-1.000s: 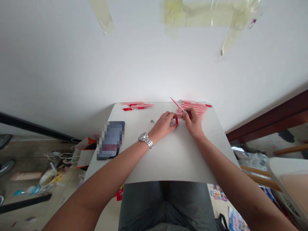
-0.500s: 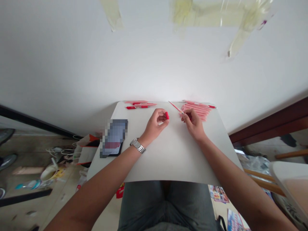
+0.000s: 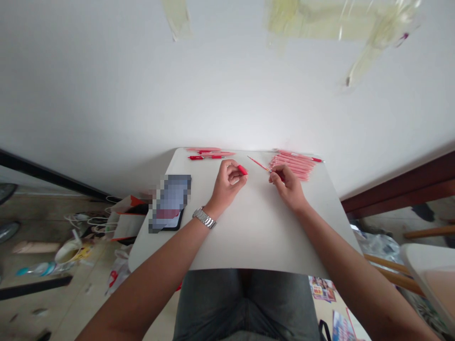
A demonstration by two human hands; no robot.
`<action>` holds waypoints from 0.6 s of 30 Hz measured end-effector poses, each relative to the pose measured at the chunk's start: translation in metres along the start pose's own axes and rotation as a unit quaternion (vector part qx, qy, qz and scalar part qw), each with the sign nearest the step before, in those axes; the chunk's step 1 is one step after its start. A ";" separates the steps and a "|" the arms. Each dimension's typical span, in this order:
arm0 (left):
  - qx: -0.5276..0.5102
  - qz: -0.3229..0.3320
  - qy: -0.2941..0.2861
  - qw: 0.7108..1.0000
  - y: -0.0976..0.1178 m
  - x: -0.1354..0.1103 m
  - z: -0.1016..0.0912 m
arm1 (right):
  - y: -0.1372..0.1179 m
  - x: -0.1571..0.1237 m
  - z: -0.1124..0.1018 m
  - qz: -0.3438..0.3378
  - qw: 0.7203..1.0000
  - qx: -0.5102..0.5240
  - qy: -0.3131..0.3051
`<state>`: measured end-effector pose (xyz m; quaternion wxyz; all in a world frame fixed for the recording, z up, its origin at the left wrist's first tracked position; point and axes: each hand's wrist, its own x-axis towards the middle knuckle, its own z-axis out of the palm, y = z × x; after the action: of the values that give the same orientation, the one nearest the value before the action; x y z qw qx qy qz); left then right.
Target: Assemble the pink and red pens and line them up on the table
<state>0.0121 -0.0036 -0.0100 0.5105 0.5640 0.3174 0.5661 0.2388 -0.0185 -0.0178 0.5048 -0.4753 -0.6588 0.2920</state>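
Observation:
My left hand (image 3: 229,182) pinches a short red pen barrel piece (image 3: 242,169) between thumb and fingers; the piece tilts down to the right. A hand's width to the right, my right hand (image 3: 287,184) is closed on a pen (image 3: 270,171), whose thin red refill (image 3: 256,162) sticks out toward the upper left. The rest of that pen is hidden in my fingers. Just behind my right hand lies a row of pink refills (image 3: 293,163), with a red-gripped pen (image 3: 316,160) at its far side. Behind my left hand lie several red and pink pens (image 3: 208,157).
The white table (image 3: 245,237) stands against a wall with yellowed tape. A phone (image 3: 172,201), partly blurred out, lies on the left side. Bags and a bottle (image 3: 40,269) are on the floor at left; a white stool (image 3: 432,270) stands at right.
The red piece in my left hand has turned from nearly upright to a slant. My right hand keeps its pen, the refill now sloping less steeply. The view has shifted slightly.

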 end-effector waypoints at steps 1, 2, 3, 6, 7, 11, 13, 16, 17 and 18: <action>-0.003 0.001 0.004 1.000 0.000 0.000 0.000 | -0.001 0.000 0.000 0.000 1.000 -0.001 -0.001; -0.007 0.003 0.008 1.000 0.001 0.000 0.000 | -0.001 0.000 0.000 0.000 1.000 -0.002 -0.001; -0.010 0.005 0.012 1.000 0.002 -0.001 0.000 | -0.002 0.000 0.000 -0.001 1.000 -0.002 -0.002; -0.019 0.005 0.020 1.000 0.004 -0.002 -0.001 | -0.003 0.000 0.000 -0.006 1.000 -0.003 -0.008; -0.023 0.002 0.022 1.000 0.005 -0.002 -0.001 | -0.002 0.000 0.000 -0.008 1.000 -0.003 -0.010; -0.037 0.001 0.046 0.998 0.005 -0.002 -0.004 | 0.000 -0.001 -0.001 -0.007 1.000 -0.015 -0.017; -0.041 0.001 0.064 0.997 0.003 0.000 -0.006 | 0.000 -0.001 -0.002 -0.007 0.999 -0.025 -0.020; -0.051 -0.007 0.091 0.995 -0.001 0.001 -0.009 | 0.000 -0.001 -0.004 -0.008 0.999 -0.038 -0.025; -0.057 -0.010 0.098 0.994 -0.002 0.002 -0.010 | 0.000 -0.001 -0.004 -0.009 0.999 -0.042 -0.026; -0.063 -0.013 0.103 0.993 -0.003 0.002 -0.010 | 0.000 -0.001 -0.004 -0.009 0.999 -0.046 -0.027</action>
<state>0.0031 0.0013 -0.0136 0.5169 0.4649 0.3393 0.6337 0.2426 -0.0200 -0.0164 0.4671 -0.4840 -0.6889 0.2702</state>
